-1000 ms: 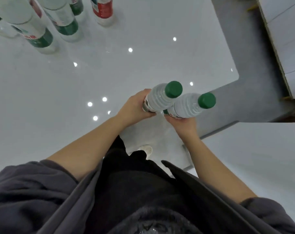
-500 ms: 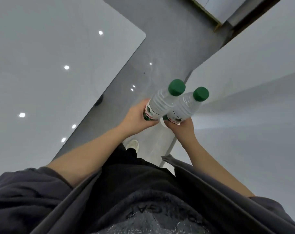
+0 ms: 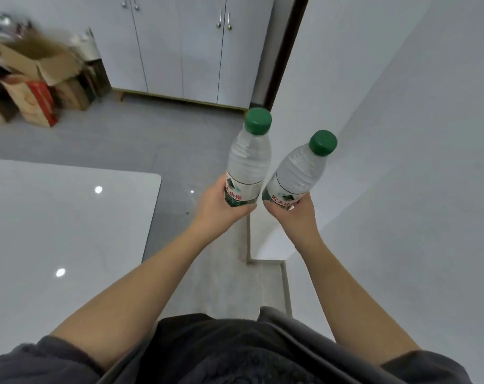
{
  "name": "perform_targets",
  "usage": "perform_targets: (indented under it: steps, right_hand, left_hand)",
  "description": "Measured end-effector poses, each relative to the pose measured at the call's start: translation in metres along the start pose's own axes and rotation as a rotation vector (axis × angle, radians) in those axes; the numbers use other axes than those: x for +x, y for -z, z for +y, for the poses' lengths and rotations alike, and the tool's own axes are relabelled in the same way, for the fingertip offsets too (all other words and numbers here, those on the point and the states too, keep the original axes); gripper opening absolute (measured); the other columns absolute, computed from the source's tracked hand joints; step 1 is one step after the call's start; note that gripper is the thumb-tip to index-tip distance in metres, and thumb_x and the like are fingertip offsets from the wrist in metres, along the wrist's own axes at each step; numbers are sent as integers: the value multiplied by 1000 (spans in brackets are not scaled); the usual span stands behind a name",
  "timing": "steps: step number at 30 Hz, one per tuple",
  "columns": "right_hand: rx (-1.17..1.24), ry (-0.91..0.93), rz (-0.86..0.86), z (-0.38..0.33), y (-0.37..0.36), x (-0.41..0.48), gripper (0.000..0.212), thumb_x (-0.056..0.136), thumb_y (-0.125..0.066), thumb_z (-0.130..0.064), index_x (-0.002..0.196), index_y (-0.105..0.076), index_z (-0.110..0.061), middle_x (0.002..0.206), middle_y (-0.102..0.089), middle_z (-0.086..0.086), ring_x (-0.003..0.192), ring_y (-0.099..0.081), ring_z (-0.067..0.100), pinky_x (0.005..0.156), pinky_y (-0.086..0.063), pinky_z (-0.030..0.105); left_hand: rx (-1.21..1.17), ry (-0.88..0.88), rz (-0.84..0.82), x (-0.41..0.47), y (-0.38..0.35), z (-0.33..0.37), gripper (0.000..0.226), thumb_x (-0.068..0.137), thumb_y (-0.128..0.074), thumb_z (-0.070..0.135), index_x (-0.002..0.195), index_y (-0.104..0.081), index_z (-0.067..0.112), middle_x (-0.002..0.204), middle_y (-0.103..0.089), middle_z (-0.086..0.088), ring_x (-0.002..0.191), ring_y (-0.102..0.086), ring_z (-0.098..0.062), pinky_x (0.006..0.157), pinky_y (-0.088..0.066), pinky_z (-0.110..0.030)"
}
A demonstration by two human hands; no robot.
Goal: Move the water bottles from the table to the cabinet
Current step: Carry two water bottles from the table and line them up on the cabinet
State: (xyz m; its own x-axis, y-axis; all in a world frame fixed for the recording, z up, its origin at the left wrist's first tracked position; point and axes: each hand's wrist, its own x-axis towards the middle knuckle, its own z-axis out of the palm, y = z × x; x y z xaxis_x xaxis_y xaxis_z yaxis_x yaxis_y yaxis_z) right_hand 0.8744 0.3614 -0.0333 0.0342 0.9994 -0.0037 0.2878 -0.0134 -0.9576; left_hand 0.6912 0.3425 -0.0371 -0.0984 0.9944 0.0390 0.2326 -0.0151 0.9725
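1. Head view: I see both forearms stretched forward and bare, with the hands side by side above the grey floor.
2. The left hand (image 3: 218, 206) wraps its fingers round the label of the left bottle (image 3: 247, 162), green cap pointing up and far.
3. The right hand (image 3: 296, 214) grips the base of the right bottle (image 3: 299, 170), which tilts slightly right. The two bottles are just beside each other.
4. The white table (image 3: 55, 231) lies near left. The cabinet (image 3: 179, 51), doors closed, stands far ahead, with cardboard boxes (image 3: 35, 79) to its left.
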Motion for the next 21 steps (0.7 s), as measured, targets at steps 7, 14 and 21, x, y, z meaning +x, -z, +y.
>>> perform_targets:
  steps: [7,14,21]
  right_hand:
    - [30,155,67,-77,7,38,62,70,-85,-26,122,-51,-32,109,-69,-17,97,-66,0,83,-59,36]
    - [53,261,83,-157,6,84,60,68,-85,-33,116,-49,-35,106,-66,-22,92,-66,-3,75,-57,31]
    - [76,334,100,-216,6,118,58,69,-85,-28,117,-53,-31,106,-68,-17,96,-67,3,81,-59,37]
  left_hand:
    - [-30,-141,79,45,29,66,51,65,-87,23,102,-55,39,93,-65,27,87,-60,17,68,-47,-3]
    - [-9,-187,130,100,68,128,45,64,-85,25,102,-63,30,95,-70,18,89,-65,5,74,-49,-16]
    - [49,-265,156,147,106,184,43,66,-85,27,105,-66,29,95,-71,18,90,-67,0,76,-53,-22]
